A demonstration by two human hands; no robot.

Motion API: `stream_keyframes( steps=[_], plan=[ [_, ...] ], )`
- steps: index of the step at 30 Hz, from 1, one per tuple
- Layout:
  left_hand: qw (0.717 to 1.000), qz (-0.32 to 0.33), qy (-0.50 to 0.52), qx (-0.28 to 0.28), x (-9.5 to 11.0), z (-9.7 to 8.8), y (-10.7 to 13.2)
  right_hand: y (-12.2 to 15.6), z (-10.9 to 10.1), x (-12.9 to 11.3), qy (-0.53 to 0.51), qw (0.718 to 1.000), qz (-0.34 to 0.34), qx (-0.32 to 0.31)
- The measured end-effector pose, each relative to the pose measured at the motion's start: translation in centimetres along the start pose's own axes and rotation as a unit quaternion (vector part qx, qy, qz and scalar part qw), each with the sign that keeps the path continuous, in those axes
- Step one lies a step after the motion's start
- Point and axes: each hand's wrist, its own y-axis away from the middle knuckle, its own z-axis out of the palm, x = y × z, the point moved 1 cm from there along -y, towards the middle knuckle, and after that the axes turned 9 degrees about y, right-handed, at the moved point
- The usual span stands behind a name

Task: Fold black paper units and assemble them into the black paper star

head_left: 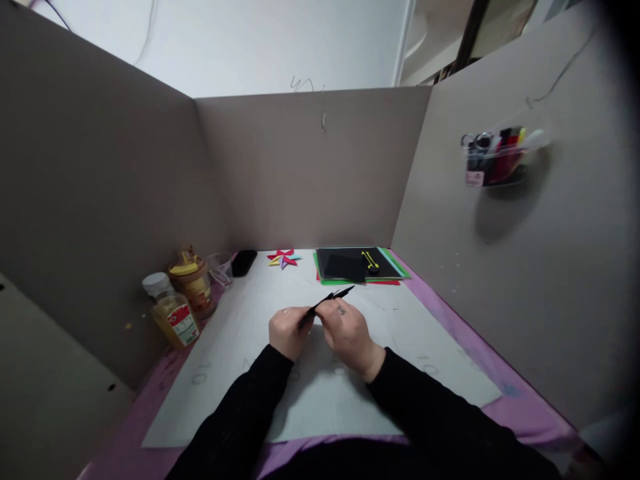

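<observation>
Yr L hand (289, 330) and R hand (347, 331) are close tog., both pinched on the black piece (343, 293), held just above the white sheet (240, 407) mid-counter. Yr fingertips are mostly hidden behind the knuckles, so exact finger placement's unclear; the L hand partly covers the piece's near end. Yr black sleeves (410, 393) run off the bottom edge. Contents of the clear wall bin (495, 167) are blurred.

The piece's long axis runs diag., near-L to far-R, w/ its slim tip aimed twd the paper stack (390, 274). It's thin, matte, seen nearly edge-on, w/ layered, pointed ends; looks like folded paper.

Flat sheets, black on top w/ green & red edges, make up the stack; a yellow-and-black tool (371, 262) lies on it. Further L: a multicol. pointed paper star (283, 259), a glossy black slab (244, 263), a clear plastic cup (220, 269) & a white-capped bottle (176, 319). Pink cloth (505, 383) covers the counter beneath the sheet.
</observation>
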Motion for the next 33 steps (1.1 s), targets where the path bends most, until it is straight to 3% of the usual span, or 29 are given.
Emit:
stream_keyframes(
  steps=[5, 8, 14, 20, 27, 33],
  plan=[
    [1.000, 0.001, 0.013, 0.003, 0.0, 0.0, 0.1, 0.1, 0.1, 0.1, -0.048, 0.999, 0.020, 0.007],
    [1.000, -0.003, 0.023, -0.003, -0.1, -0.2, 0.0, -0.1, -0.4, 0.0, -0.061, 0.997, 0.011, -0.034],
    [0.999, 0.004, 0.037, -0.039, -0.1, -0.8, -0.2, 0.1, -1.5, -0.4, 0.028, 0.991, -0.026, -0.125],
    [0.999, 0.027, 0.023, -0.032, 0.0, -1.0, -0.3, -0.2, -2.3, -1.1, 0.103, 0.976, -0.056, -0.183],
    [0.999, 0.036, 0.016, -0.025, -0.3, -0.7, -0.1, -1.2, -2.0, -1.6, 0.143, 0.963, -0.144, -0.175],
    [0.999, 0.019, 0.031, -0.018, -0.1, -0.7, -0.2, -1.3, -1.8, -1.4, 0.131, 0.965, -0.196, -0.118]
  ],
)
